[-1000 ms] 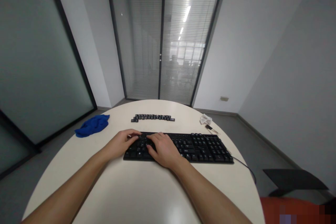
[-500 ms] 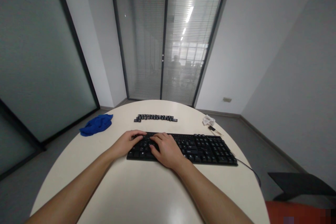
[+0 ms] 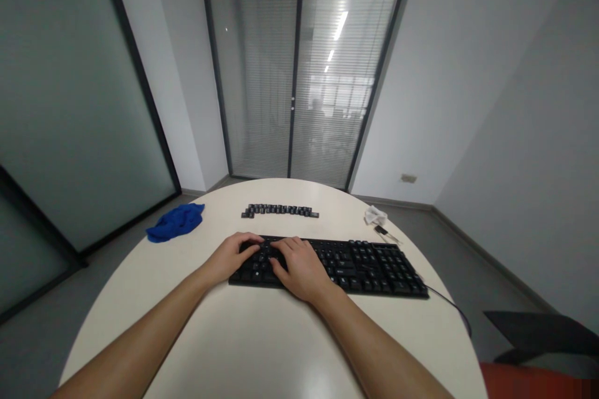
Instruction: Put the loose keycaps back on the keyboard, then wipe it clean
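Note:
A black keyboard (image 3: 374, 269) lies on the round table, its cable leaving from the right end. My left hand (image 3: 233, 259) rests over the upper left corner of it, thumb and index finger apart above the keys. Beside it, my right hand (image 3: 302, 268) lies over the left-middle keys with fingers stretched forward and thumb spread to the left. I see nothing held in either hand; some fingertips are hard to make out against the black keys. Behind the keyboard, loose black keycaps (image 3: 279, 209) are lined up in rows.
A crumpled blue cloth (image 3: 176, 222) lies at the table's left edge. Toward the right edge are a white crumpled item (image 3: 375, 216) and a small black-ended tool (image 3: 382, 230) with thin prongs. A chair (image 3: 543, 331) stands at lower right, off the pale round table (image 3: 243, 343).
The whole view has shifted slightly, so everything sits a little further right. Both hands stay on the keyboard in nearly the same pose.

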`<action>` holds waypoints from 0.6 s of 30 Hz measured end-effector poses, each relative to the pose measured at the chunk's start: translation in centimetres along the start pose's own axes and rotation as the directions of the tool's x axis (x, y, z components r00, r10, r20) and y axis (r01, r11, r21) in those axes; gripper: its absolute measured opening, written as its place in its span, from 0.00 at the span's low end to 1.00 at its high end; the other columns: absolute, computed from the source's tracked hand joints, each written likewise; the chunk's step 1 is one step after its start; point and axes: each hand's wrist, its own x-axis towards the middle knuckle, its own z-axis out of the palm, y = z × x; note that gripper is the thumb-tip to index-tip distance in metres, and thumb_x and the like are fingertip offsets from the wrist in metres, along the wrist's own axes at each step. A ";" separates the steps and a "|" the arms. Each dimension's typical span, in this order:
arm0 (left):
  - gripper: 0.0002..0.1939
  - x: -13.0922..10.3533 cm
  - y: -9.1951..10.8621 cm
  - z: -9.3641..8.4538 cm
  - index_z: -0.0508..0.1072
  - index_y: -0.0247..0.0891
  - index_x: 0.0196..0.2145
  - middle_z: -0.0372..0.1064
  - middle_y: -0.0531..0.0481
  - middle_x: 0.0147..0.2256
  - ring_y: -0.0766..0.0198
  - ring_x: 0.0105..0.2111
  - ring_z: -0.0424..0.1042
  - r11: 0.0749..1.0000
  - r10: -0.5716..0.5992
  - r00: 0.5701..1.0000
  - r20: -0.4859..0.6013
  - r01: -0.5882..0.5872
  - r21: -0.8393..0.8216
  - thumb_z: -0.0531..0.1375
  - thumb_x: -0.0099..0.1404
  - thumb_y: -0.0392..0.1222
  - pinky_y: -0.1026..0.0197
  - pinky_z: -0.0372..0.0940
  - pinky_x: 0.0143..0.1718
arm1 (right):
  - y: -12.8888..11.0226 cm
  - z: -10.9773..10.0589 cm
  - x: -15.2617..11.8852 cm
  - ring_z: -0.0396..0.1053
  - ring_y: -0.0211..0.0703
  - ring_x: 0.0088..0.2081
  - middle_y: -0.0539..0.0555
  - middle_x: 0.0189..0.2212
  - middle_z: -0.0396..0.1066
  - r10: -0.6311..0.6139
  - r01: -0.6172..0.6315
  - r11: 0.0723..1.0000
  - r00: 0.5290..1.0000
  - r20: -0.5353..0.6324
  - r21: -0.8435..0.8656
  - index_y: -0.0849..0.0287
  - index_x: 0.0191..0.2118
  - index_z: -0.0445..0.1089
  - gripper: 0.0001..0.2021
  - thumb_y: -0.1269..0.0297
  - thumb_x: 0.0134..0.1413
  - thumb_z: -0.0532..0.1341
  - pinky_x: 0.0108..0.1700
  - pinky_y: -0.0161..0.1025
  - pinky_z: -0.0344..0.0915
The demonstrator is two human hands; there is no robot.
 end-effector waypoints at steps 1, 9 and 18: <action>0.13 0.0 0.0 0.0 0.78 0.41 0.44 0.77 0.46 0.44 0.54 0.48 0.73 1.000 0.002 1.000 -0.002 -0.002 0.015 0.60 0.64 0.45 0.50 0.63 0.56 | 0.0 0.0 0.0 0.65 0.49 0.52 0.56 0.50 0.73 -0.002 0.002 1.000 1.000 -0.001 0.001 0.58 0.54 0.69 0.15 0.62 0.65 0.57 0.54 0.45 0.58; 0.11 -0.1 0.3 -0.4 0.80 0.44 0.43 0.77 0.48 0.42 0.55 0.47 0.72 0.984 0.094 0.995 0.025 -0.097 0.146 0.60 0.65 0.43 0.51 0.63 0.54 | 0.0 0.1 0.0 0.66 0.48 0.51 0.56 0.49 0.73 0.000 0.000 1.000 1.000 -0.004 0.005 0.58 0.54 0.69 0.14 0.62 0.65 0.57 0.53 0.45 0.59; 0.10 -0.1 0.8 -0.7 0.80 0.44 0.43 0.78 0.48 0.42 0.56 0.46 0.72 0.947 0.193 0.978 0.081 -0.207 0.245 0.60 0.67 0.40 0.52 0.64 0.53 | 0.0 0.0 0.0 0.66 0.49 0.51 0.56 0.48 0.74 -0.005 0.005 1.000 1.000 -0.004 0.024 0.58 0.53 0.70 0.13 0.62 0.65 0.57 0.53 0.45 0.59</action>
